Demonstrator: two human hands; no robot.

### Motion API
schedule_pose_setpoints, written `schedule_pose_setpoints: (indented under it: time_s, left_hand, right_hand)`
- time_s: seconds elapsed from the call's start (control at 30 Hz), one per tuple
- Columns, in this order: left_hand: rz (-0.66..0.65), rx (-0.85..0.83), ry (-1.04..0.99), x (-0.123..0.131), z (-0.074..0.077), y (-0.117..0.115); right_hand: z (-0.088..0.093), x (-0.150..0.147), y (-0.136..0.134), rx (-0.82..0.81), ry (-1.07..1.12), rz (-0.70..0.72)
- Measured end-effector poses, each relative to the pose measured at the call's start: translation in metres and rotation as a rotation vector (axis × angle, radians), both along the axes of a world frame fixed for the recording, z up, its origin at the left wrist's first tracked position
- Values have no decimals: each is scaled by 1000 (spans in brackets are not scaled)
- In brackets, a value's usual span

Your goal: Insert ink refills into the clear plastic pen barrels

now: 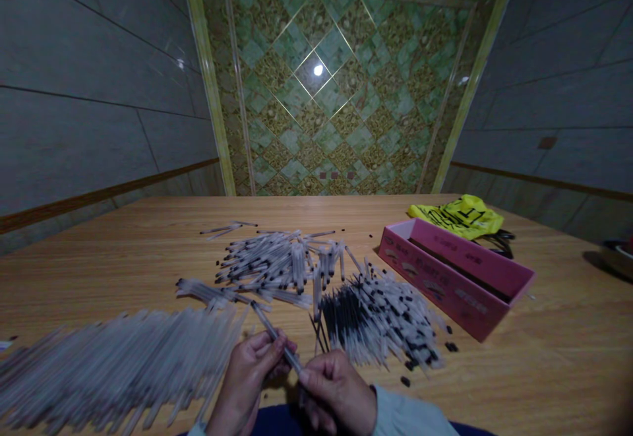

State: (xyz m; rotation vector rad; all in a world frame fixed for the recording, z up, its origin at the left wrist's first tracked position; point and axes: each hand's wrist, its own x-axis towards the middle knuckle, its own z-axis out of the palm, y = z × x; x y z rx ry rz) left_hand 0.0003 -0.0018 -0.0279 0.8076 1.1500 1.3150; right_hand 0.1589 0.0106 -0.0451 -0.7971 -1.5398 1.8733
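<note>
My left hand (250, 373) and my right hand (336, 390) are together at the bottom centre, both closed on one slim clear pen (271, 330) that slants up to the left. The left fingers pinch its middle, the right fingers grip its lower end. Just beyond lie three heaps on the wooden table (544, 357): a long row of clear pen barrels (113, 363) at the left, a pile of capped pens (277, 264) in the middle, and a pile of dark ink refills (380, 317) to the right.
An open pink cardboard box (459, 278) sits at the right, with a yellow bag (457, 215) behind it. Small black caps (451, 346) are scattered near the refills. A dark bowl-like object (616, 254) is at the far right edge. Tiled walls surround the table.
</note>
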Motion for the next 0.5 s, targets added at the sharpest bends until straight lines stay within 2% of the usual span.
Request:
schedule_pose_setpoints:
  time_s: [0.1,0.27,0.33,0.43,0.5]
  left_hand:
    - [40,-32,-8,1,0,0]
    - [83,-40,-13,1,0,-2]
    - [93,-44,-25,2,-1,-2]
    - [94,-40,-24,3,-1,-2]
    - [71,-32,-25,2,0,-3]
  right_hand:
    - [4,-1,-2,212,-153,-74]
    - [5,1,-5,823,-422,-257]
    - [4,1,-6,994,-536,-288]
    - [4,1,-9,1079,-626,-327]
    - [5,-2,-10,968,-565,-347]
